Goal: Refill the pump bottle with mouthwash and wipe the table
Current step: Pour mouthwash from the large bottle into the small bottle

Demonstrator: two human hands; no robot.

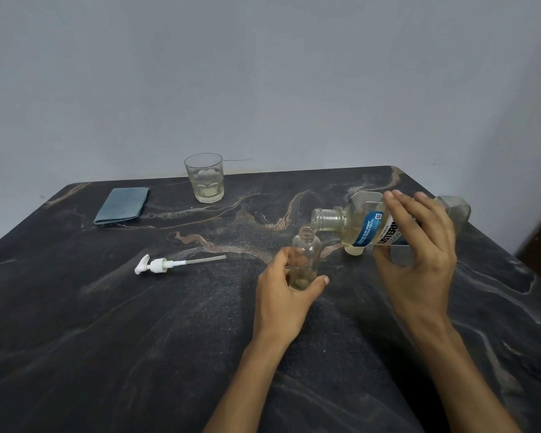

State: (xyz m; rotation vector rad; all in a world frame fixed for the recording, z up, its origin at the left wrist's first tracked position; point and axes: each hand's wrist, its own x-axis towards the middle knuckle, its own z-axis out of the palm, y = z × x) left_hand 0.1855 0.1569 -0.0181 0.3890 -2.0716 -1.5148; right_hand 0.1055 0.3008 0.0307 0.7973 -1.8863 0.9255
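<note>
Above the upright pump bottle (305,259), the mouthwash bottle (372,225) lies sideways, mouth pointing left.

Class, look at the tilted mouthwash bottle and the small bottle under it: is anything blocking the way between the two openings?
Nothing visible does. The mouthwash bottle has no cap on, and the small bottle is open too; its pump lies apart on the table. The left hand grips below the neck.

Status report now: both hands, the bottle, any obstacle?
Left hand grips small bottle, upright, uncapped. Right hand tips mouthwash at its neck. Pump lies apart; nothing in the way.
</note>
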